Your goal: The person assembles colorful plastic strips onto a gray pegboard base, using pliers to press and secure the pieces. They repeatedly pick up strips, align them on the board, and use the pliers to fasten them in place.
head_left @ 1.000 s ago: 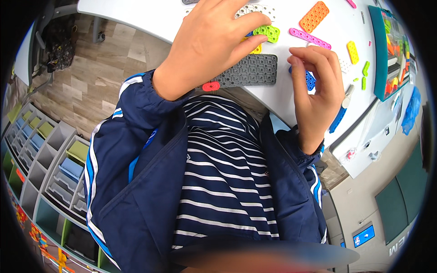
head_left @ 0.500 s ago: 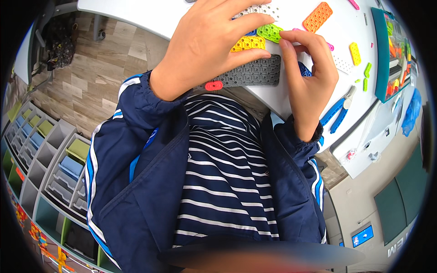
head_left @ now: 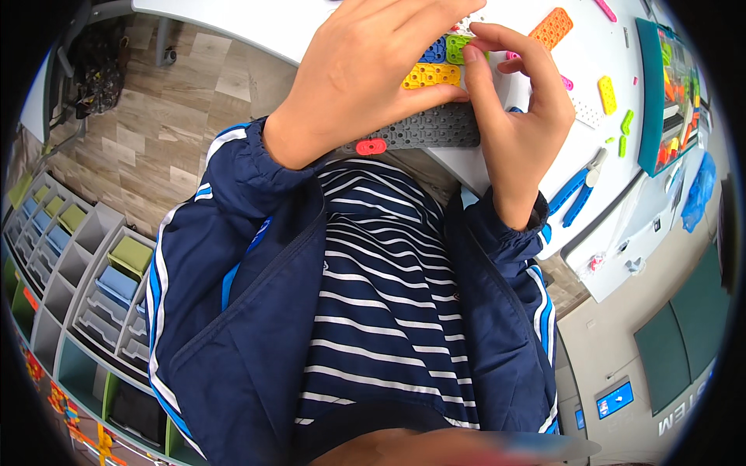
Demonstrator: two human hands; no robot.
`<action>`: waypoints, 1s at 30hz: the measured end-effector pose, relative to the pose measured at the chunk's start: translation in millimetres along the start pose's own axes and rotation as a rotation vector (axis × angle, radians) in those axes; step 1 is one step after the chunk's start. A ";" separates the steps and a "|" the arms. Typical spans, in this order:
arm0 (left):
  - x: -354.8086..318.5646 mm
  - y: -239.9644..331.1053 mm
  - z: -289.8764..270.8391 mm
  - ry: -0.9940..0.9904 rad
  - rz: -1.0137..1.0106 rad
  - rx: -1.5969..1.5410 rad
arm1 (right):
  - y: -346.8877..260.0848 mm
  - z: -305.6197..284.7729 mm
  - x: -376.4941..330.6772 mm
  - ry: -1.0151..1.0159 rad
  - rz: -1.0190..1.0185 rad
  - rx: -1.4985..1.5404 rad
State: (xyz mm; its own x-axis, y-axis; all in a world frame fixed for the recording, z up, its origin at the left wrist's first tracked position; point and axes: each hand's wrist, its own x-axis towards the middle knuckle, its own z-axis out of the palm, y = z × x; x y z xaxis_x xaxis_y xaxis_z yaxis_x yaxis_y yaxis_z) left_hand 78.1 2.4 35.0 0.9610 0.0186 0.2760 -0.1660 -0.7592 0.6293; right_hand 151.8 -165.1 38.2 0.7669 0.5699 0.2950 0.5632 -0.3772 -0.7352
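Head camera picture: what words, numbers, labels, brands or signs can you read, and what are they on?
I don't copy writing out, but here's where I see some:
Big pale letters on the wall: not quoted.
Blue screen: too small to read.
Blue mark on the dark jacket: too small to read.
Yellow plate, green plate, dark grey plate: no writing I can make out.

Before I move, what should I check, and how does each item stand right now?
1. Right grip at the green block: ok, thumb tip at its right end.
2. Green block firmly pinched: cannot tell.
3. Gray plate wholly on the table: not ok, its lower-left part overhangs the edge.
4. Blue-handled tool clear of the right grip: ok, lying apart.
5. Red piece locked to the plate: cannot tell.
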 end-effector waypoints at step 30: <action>-2.6 -3.3 1.2 0.028 0.018 -0.031 | 0.5 13.3 -1.6 0.005 0.095 0.111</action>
State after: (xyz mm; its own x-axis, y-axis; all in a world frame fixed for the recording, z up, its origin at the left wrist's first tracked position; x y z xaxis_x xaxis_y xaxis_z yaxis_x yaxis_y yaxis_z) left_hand 76.5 4.1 31.3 0.9513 0.0237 0.3074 -0.1905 -0.7388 0.6465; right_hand 146.7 -156.5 29.2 0.8165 0.5322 0.2237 0.4507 -0.3456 -0.8230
